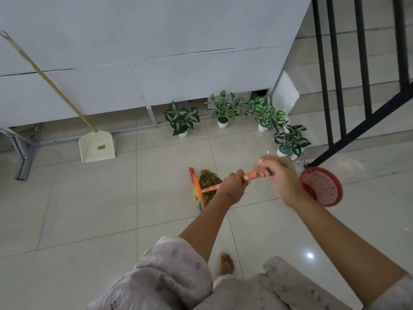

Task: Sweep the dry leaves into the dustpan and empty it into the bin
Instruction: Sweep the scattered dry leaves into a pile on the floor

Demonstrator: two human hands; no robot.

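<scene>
both your grips hold the orange broom (214, 187): your left hand (233, 185) wraps the stick low down, your right hand (279, 179) wraps it higher up. the dry leaves (207, 179) sit in a pile beside the broom head. the dustpan (97, 147) leans by the wall, well apart. the red bin (321, 186) is near your right hand.

**Count, head view**

- Hands: 2, the left hand (232, 186) and the right hand (277, 175), both on the one broom (210, 187).
- Dry leaves (209, 179): 1 pile, single leaves too small to count.
- Dustpan (97, 147): 1, long-handled.
- Red mesh basket (321, 186): 1.
- Potted plants: 4, at (182, 120), (224, 108), (263, 114) and (290, 139), each in a white pot.
- Bare foot (226, 264): 1 visible.
- Black railing (348, 70): 1, with 4 upright bars in frame.
</scene>
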